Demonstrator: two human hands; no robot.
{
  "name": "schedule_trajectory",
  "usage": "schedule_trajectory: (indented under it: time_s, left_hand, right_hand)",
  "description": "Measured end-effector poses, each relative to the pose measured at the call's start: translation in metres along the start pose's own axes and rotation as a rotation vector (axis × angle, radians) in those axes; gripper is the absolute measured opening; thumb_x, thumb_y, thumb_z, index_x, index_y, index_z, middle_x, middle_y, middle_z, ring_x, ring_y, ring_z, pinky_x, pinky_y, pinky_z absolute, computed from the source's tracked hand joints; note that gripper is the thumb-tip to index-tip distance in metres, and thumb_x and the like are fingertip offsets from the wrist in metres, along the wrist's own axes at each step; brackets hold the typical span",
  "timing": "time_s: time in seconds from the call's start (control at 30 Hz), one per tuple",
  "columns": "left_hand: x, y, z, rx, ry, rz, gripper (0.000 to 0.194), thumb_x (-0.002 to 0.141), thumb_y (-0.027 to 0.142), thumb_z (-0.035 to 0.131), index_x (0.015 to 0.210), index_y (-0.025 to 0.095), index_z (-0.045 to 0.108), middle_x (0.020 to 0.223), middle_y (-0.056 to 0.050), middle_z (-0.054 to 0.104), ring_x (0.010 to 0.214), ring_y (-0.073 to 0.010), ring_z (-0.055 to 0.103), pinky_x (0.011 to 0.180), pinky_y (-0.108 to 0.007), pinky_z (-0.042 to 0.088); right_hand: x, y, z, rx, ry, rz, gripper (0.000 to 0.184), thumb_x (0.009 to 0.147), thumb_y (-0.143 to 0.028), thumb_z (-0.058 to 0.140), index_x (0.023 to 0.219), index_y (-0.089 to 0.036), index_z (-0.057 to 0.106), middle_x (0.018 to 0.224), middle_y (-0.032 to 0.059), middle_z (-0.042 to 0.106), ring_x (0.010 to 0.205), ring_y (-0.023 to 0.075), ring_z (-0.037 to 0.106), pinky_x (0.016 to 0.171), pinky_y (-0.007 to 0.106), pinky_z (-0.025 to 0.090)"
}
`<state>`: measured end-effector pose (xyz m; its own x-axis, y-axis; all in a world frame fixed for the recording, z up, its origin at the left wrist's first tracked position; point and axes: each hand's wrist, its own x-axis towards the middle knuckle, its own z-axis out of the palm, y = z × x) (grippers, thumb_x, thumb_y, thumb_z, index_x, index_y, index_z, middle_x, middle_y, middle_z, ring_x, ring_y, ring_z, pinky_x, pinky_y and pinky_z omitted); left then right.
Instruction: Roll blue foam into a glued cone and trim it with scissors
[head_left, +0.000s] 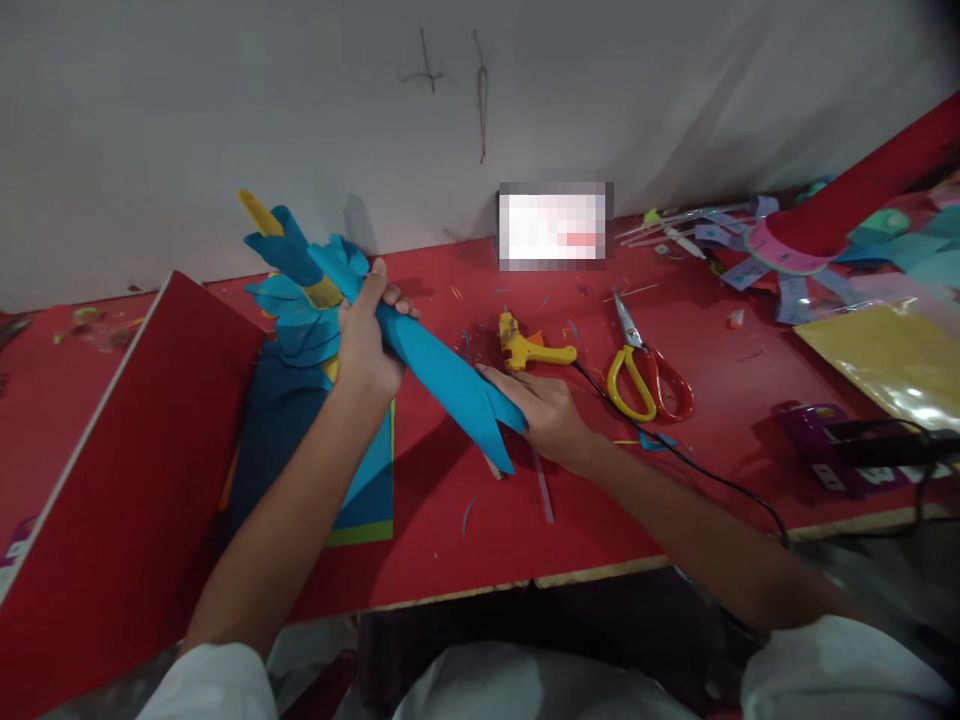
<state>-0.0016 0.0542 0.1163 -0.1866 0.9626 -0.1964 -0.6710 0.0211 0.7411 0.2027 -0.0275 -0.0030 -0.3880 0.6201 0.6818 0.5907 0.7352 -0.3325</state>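
Observation:
My left hand (pixel 367 335) is wrapped round the middle of a blue paper craft piece (pixel 427 365), a long wrapped stem with blue petals and a yellow tip (pixel 259 212) at its far end. My right hand (pixel 544 410) grips the near end of the same stem, fingers curled on the blue paper. The piece lies slanted just above the red table (pixel 465 540). A yellow glue gun (pixel 529 347) lies just beyond my right hand, its black cord trailing right.
Scissors with yellow and red handles (pixel 645 375) lie right of the glue gun. Blue and green paper sheets (pixel 371 490) lie under my left arm. A red board (pixel 112 480) leans at the left. A red paper roll (pixel 847 200), blue cut-outs, gold sheet (pixel 885 365) and power strip (pixel 847 450) crowd the right.

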Motion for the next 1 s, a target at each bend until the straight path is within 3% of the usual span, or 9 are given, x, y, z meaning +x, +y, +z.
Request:
schedule_trajectory:
  time_s: [0.17,0.8,1.0]
  left_hand:
    - [0.0029,-0.0037,-0.0051,0.029,-0.024,0.005,0.033,0.087,0.021,0.086,0.078,0.024,0.055,0.058,0.008,0.054,0.048,-0.007,0.054,0.054,-0.021,0.05]
    - [-0.0018,-0.003,-0.0021,0.051,-0.004,0.013,0.035,0.088,0.02,0.086,0.076,0.022,0.053,0.062,0.007,0.054,0.051,-0.0078,0.055,0.055,-0.021,0.049]
    - [0.0001,0.0038,-0.001,0.051,-0.004,0.02,0.027,0.093,0.021,0.081,0.077,0.021,0.06,0.059,0.007,0.052,0.05,-0.0074,0.052,0.056,-0.022,0.048]
  right_hand:
    - [-0.0014,0.001,0.0004,0.011,0.023,-0.016,0.047,0.108,-0.018,0.048,0.153,-0.014,0.062,0.102,0.0144,0.08,0.09,0.0248,0.078,0.083,0.037,0.065]
    - [-0.0012,0.0016,0.0017,0.023,0.018,0.01,0.047,0.108,-0.021,0.047,0.153,-0.018,0.062,0.1,0.0127,0.08,0.089,0.0246,0.077,0.084,0.037,0.065]
    - [-0.0012,0.0012,0.0001,0.023,-0.008,0.018,0.048,0.109,-0.018,0.045,0.154,-0.018,0.062,0.098,0.0122,0.079,0.089,0.0239,0.077,0.083,0.037,0.064]
